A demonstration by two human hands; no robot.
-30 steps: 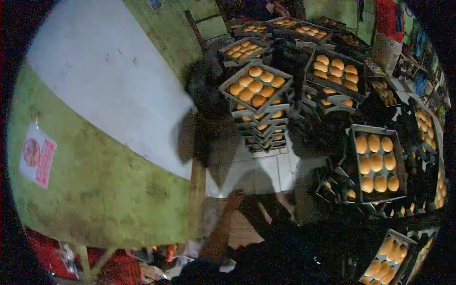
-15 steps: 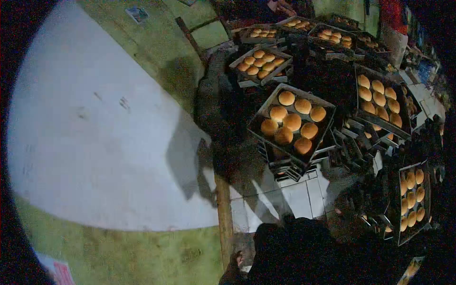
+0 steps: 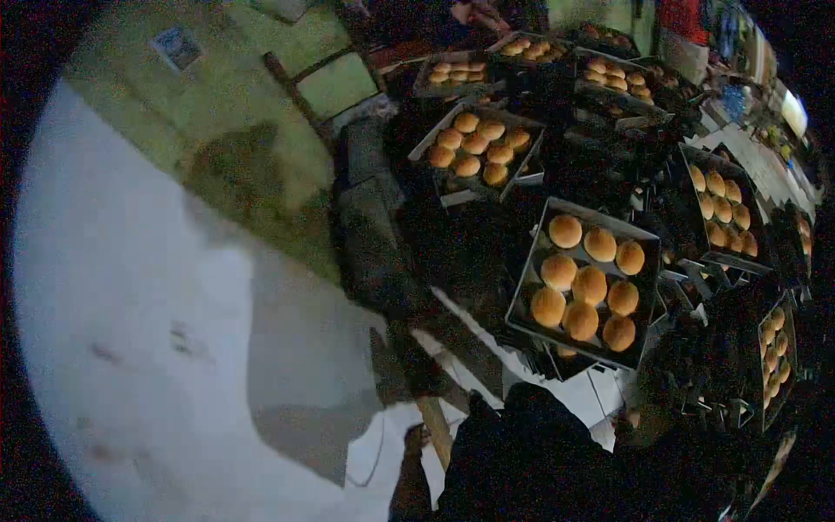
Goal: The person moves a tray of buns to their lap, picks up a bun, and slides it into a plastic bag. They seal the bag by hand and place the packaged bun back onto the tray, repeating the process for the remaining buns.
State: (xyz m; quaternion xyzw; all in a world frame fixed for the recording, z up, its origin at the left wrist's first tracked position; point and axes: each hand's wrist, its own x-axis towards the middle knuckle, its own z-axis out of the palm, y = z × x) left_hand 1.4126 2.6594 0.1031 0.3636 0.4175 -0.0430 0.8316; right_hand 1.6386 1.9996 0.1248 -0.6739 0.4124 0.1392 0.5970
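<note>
- Left hand (image 3: 417,438) low in view, forearm up from bottom edge; dim and small, cannot tell if it is open or closed. Seen just beside a wooden strip (image 3: 437,426); contact cannot be told.
- Right hand (image 3: 628,424) a blurred patch in shadow, right of the wearer's dark clothing (image 3: 532,452); cannot tell whether the fingers are curled or holding anything.
- Pale floor tiles (image 3: 606,393) show just beside the right hand, partly covered by shadow.
- Nearest tray (image 3: 645,239) stands beyond the hands, right of centre, apart from both in view. Bears nine round golden-brown buns (image 3: 590,285), three rows of three. Edges of more trays show beneath it, so a stack.
- Second tray (image 3: 515,122) farther off and left of the first, also nine buns, set on another tray at a different angle.
- To the right, a tray (image 3: 718,163) of buns, tilted in view; below it, nearer the wearer, another tray of buns (image 3: 773,357), seen steeply.
- Farther back, more bun-filled trays (image 3: 457,89) side by side, dimmer.
- Top edge: part of another person's arm (image 3: 470,12), blurred; doings unclear. Red cloth (image 3: 683,22) hangs right of there.
- Left: wall, white below (image 3: 130,287), green above, with a small picture (image 3: 177,48) and a broad dark shadow (image 3: 304,374).
</note>
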